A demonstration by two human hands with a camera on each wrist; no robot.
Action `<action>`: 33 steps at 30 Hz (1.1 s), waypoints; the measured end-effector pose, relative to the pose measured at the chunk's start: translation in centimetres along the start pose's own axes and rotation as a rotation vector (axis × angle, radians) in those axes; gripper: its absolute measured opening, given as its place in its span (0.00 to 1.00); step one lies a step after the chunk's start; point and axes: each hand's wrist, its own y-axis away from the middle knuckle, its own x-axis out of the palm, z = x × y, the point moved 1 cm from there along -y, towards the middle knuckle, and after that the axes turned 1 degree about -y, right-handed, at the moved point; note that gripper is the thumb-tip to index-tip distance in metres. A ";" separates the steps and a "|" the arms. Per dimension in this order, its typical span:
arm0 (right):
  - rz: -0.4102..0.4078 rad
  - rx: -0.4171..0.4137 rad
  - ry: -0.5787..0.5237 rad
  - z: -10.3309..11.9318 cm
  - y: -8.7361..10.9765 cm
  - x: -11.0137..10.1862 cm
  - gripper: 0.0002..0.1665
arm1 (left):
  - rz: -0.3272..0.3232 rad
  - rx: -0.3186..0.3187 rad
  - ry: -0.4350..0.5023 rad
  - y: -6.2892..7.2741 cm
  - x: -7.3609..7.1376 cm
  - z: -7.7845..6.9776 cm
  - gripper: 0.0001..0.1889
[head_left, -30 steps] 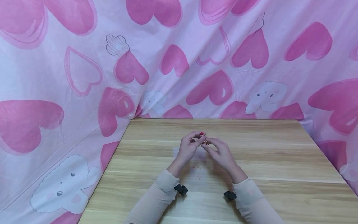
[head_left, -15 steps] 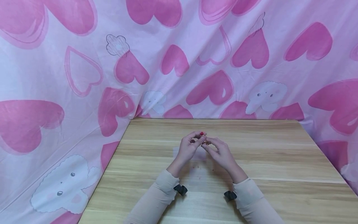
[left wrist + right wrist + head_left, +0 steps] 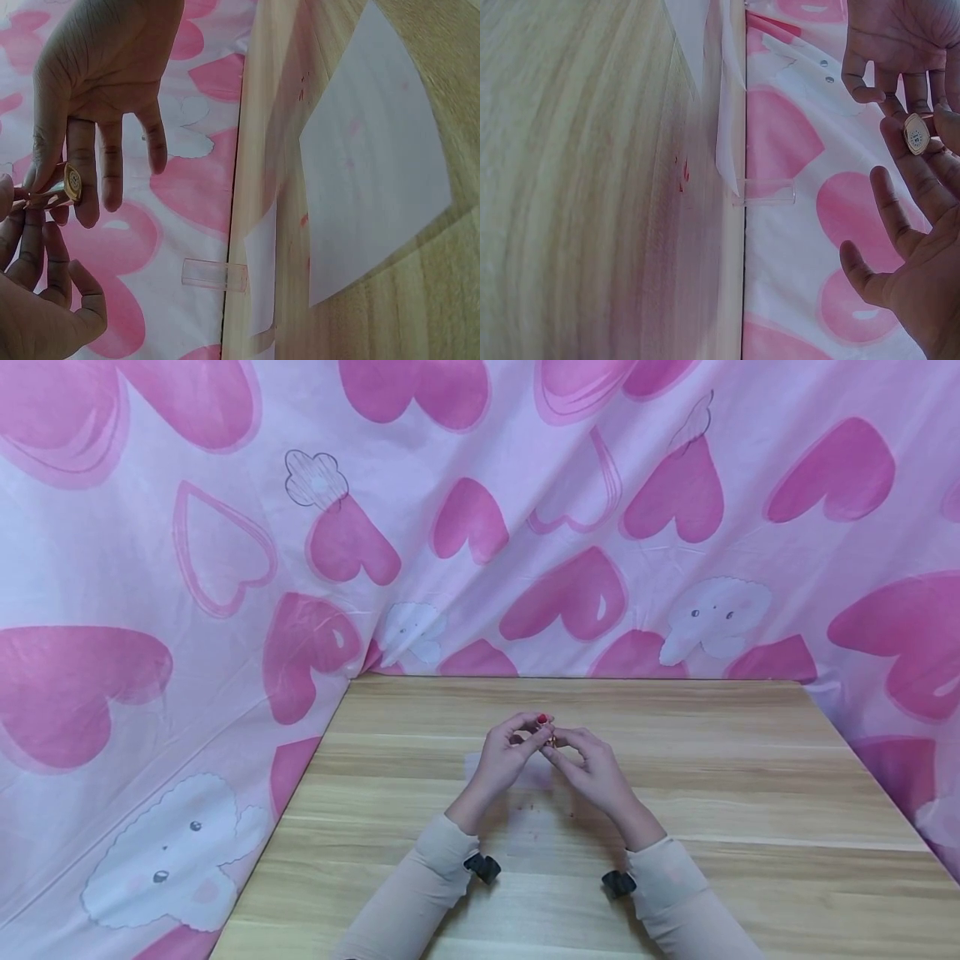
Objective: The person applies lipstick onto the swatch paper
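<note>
Both hands meet over the middle of the table around a small lipstick with a red tip [image 3: 542, 719] and a gold-coloured base [image 3: 552, 741]. My left hand [image 3: 506, 758] holds its upper part between thumb and fingers. Thumb and fingertips of my right hand [image 3: 596, 770] pinch the gold base. In the left wrist view the flat end of the base [image 3: 73, 183] faces the camera; the right wrist view shows the same base end [image 3: 916, 135]. The fingers hide most of the tube.
White papers [image 3: 375, 157] lie on the wooden table [image 3: 750, 777] below the hands, with small red marks [image 3: 572, 815] around them. A transparent cap-like piece [image 3: 214, 275] stands beyond the papers. A heart-printed pink cloth [image 3: 465, 527] hangs behind the table.
</note>
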 end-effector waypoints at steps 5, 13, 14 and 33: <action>-0.001 0.001 0.004 0.0 0.0 0.0 0.19 | -0.015 -0.034 -0.022 0.1 0.1 -0.5 0.12; -0.020 -0.034 -0.003 0.2 0.0 0.0 0.16 | 0.002 -0.034 -0.016 0.7 -0.1 -3.1 0.12; -0.025 -0.040 -0.002 0.1 0.0 0.0 0.16 | 0.004 -0.032 -0.020 0.7 -0.1 -3.2 0.11; -0.038 -0.045 0.011 0.0 -0.1 0.0 0.16 | 0.026 -0.023 -0.036 0.9 -0.6 -4.0 0.12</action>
